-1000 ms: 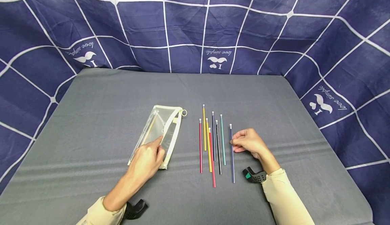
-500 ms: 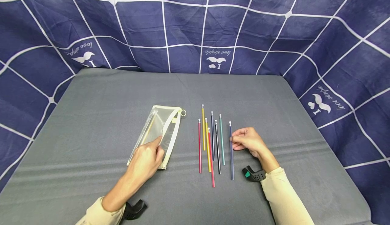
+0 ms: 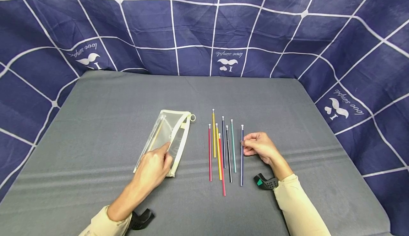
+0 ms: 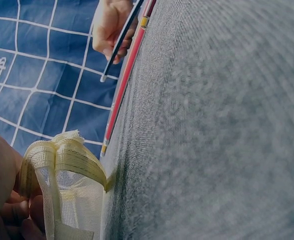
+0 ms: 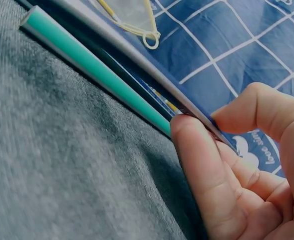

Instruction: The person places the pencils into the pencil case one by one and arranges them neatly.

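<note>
My left hand (image 3: 153, 165) lies over a see-through mesh pencil pouch (image 3: 179, 157) with cream edging, index finger extended beside its opened zipper. In the left wrist view its other fingers (image 4: 17, 212) curl at the raised end of the pouch (image 4: 82, 200). My right hand (image 3: 258, 146) pinches a dark blue pencil (image 3: 241, 165) between thumb and fingertips, its eraser end pointing away from me. In the right wrist view that pencil (image 5: 132, 50) passes above a green pencil (image 5: 87, 67). Inside the pouch shows a thin yellowish stick (image 3: 156, 136).
Between the hands several pencils lie side by side: red (image 3: 210, 154), yellow (image 3: 214, 136), black (image 3: 228, 157) and green (image 3: 233, 147) among them. They rest on a grey cloth-covered table (image 3: 127, 97). A blue checked curtain (image 3: 198, 22) hangs behind and at both sides.
The blue pencil has slid a little away from me and become slightly straighter in the right hand's pinch. The left hand and the pouch stay where they were.
</note>
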`<move>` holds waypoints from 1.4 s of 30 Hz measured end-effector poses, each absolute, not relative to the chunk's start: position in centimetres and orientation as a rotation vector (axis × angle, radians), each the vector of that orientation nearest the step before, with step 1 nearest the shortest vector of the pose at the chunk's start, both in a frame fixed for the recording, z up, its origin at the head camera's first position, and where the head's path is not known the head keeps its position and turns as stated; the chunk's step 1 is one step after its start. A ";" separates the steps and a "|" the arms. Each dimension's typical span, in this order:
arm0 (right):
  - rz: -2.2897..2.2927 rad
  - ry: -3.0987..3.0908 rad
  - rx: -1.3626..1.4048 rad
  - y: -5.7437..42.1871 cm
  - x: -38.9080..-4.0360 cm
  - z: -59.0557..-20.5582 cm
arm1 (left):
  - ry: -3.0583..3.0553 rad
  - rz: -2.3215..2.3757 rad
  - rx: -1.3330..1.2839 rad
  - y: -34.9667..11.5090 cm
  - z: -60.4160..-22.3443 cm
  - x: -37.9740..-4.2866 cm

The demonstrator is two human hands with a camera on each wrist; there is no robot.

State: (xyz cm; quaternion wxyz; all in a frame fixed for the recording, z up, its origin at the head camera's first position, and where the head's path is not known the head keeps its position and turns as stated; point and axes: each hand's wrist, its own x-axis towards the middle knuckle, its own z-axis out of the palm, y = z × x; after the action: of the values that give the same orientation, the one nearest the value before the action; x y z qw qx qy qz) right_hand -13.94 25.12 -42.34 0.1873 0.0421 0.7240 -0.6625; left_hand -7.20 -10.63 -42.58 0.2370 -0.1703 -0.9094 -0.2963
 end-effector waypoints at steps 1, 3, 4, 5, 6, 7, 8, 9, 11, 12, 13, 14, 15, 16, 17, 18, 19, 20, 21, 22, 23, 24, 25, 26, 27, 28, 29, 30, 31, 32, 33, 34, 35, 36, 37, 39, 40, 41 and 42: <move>-1.868 2.037 0.123 25.1 -14.0 -42.4 | -2.491 -0.812 -0.467 -10.6 -42.6 -7.2; -1.880 2.035 0.133 24.9 -14.1 -42.4 | -2.489 -0.808 -0.469 -10.6 -42.5 -7.2; -1.887 2.035 0.138 24.8 -14.1 -42.4 | -2.489 -0.807 -0.470 -10.6 -42.5 -7.2; -1.894 2.033 0.140 24.7 -14.1 -42.4 | -2.489 -0.805 -0.471 -10.6 -42.5 -7.2; -1.902 2.031 0.138 24.6 -14.1 -42.3 | -2.490 -0.804 -0.472 -10.6 -42.4 -7.2; -1.913 2.026 0.137 24.5 -14.2 -42.3 | -2.491 -0.804 -0.473 -10.6 -42.4 -7.2; -1.924 2.022 0.135 24.3 -14.2 -42.3 | -2.493 -0.804 -0.473 -10.6 -42.4 -7.2; -1.931 2.018 0.133 24.2 -14.2 -42.3 | -2.494 -0.805 -0.473 -10.6 -42.4 -7.2; -1.944 2.010 0.132 23.9 -14.3 -42.2 | -2.496 -0.807 -0.470 -10.6 -42.4 -7.2; -1.948 2.007 0.127 23.8 -14.3 -42.2 | -2.498 -0.809 -0.469 -10.7 -42.4 -7.2; -1.955 2.005 0.130 23.7 -14.4 -42.1 | -2.499 -0.811 -0.470 -10.7 -42.4 -7.1; -1.960 2.005 0.132 23.6 -14.4 -42.1 | -2.499 -0.813 -0.469 -10.7 -42.4 -7.1; -1.965 2.003 0.132 23.6 -14.4 -42.1 | -2.500 -0.815 -0.469 -10.7 -42.4 -7.1; -1.973 2.001 0.129 23.5 -14.5 -42.1 | -2.500 -0.816 -0.468 -10.7 -42.4 -7.1; -1.982 1.999 0.127 23.5 -14.5 -42.1 | -2.501 -0.818 -0.467 -10.7 -42.4 -7.1; -1.993 1.994 0.128 23.4 -14.6 -42.1 | -2.502 -0.820 -0.467 -10.7 -42.4 -7.1; -2.005 1.991 0.137 23.3 -14.6 -42.0 | -2.501 -0.822 -0.467 -10.7 -42.4 -7.1; -2.012 1.984 0.134 23.3 -14.7 -42.0 | -2.501 -0.823 -0.466 -10.6 -42.4 -7.1; -2.021 1.978 0.136 23.2 -14.7 -42.0 | -2.502 -0.823 -0.465 -10.6 -42.4 -7.1; -2.029 1.970 0.137 23.1 -14.8 -42.0 | -2.502 -0.823 -0.464 -10.6 -42.4 -7.1; -2.039 1.962 0.147 23.0 -14.8 -42.0 | -2.502 -0.822 -0.464 -10.6 -42.4 -7.1; -2.046 1.953 0.154 23.0 -14.9 -42.0 | -2.501 -0.822 -0.465 -10.6 -42.3 -7.1; -2.052 1.946 0.160 22.9 -14.9 -42.0 | -2.500 -0.821 -0.465 -10.6 -42.3 -7.1; -2.056 1.938 0.158 22.9 -15.0 -42.0 | -2.500 -0.819 -0.465 -10.6 -42.3 -7.1; -2.061 1.932 0.162 22.8 -15.1 -42.0 | -2.499 -0.817 -0.466 -10.6 -42.3 -7.1; -2.066 1.926 0.165 22.7 -15.2 -42.0 | -2.498 -0.815 -0.467 -10.6 -42.3 -7.1; -2.071 1.922 0.167 22.7 -15.3 -42.1 | -2.498 -0.815 -0.468 -10.6 -42.3 -7.1; -2.074 1.917 0.163 22.6 -15.4 -42.1 | -2.497 -0.816 -0.470 -10.6 -42.3 -7.1; -2.078 1.913 0.160 22.5 -15.6 -42.2 | -2.496 -0.816 -0.470 -10.6 -42.3 -7.2; -2.085 1.907 0.158 22.5 -15.7 -42.3 | -2.496 -0.817 -0.471 -10.6 -42.3 -7.2; -2.096 1.900 0.162 22.4 -15.8 -42.3 | -2.497 -0.818 -0.470 -10.6 -42.3 -7.2; -2.109 1.890 0.167 22.3 -16.0 -42.3 | -2.499 -0.819 -0.470 -10.6 -42.3 -7.2; -2.120 1.876 0.164 22.2 -16.1 -42.4 | -2.500 -0.821 -0.469 -10.6 -42.3 -7.2; -2.134 1.863 0.165 22.1 -16.2 -42.4 | -2.501 -0.822 -0.467 -10.6 -42.3 -7.2; -2.145 1.852 0.165 22.0 -16.3 -42.4 | -2.503 -0.822 -0.466 -10.6 -42.3 -7.2; -2.168 1.828 0.165 21.7 -16.5 -42.4 | -2.505 -0.823 -0.464 -10.6 -42.3 -7.1; -2.173 1.820 0.164 21.6 -16.6 -42.4 | -2.505 -0.824 -0.463 -10.6 -42.3 -7.2; -2.177 1.813 0.160 21.4 -16.8 -42.4 | -2.504 -0.824 -0.463 -10.6 -42.3 -7.2; -2.183 1.808 0.161 21.3 -16.9 -42.5 | -2.504 -0.824 -0.463 -10.6 -42.3 -7.2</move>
State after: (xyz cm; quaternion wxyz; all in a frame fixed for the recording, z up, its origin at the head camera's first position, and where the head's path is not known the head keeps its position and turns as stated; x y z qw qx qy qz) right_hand -16.86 21.27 -42.47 0.1509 0.0562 0.6295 -0.7601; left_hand -7.16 -10.57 -42.32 0.2307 -0.1682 -0.9104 -0.2995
